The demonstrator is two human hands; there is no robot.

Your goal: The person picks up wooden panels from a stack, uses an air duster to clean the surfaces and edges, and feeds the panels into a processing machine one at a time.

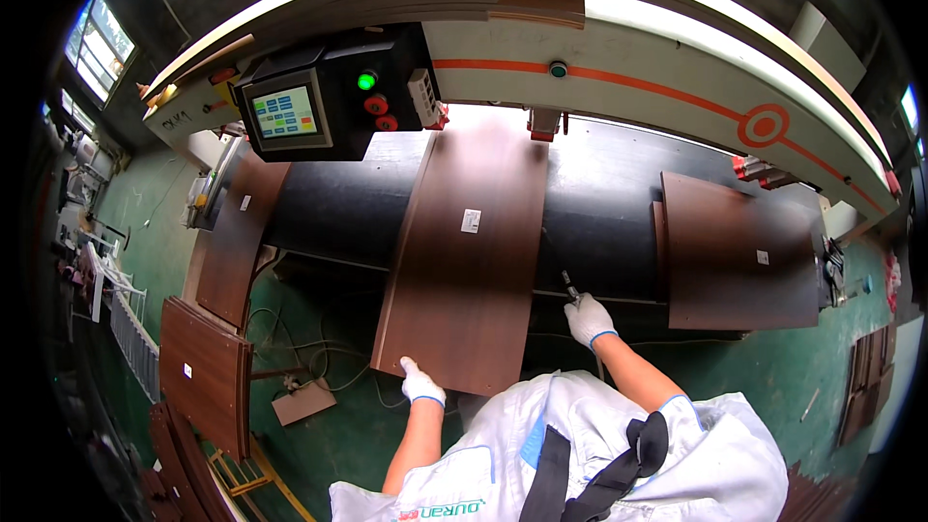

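Note:
A long brown wood-grain panel with a white label lies across the black machine bed, its near end jutting out toward me. My left hand, in a white glove with a blue cuff, grips the panel's near left corner. The thumb rests on top; the other fingers are mostly hidden. To the right of the panel, my right hand, gloved the same way, is closed around an air blow gun. Its thin metal nozzle points away from me over the bed, and much of its body is hidden in the glove.
A white machine beam with an orange stripe spans the far side, carrying a control screen. Another brown panel lies on the bed at right. Stacked panels stand at left. Cables trail across the green floor.

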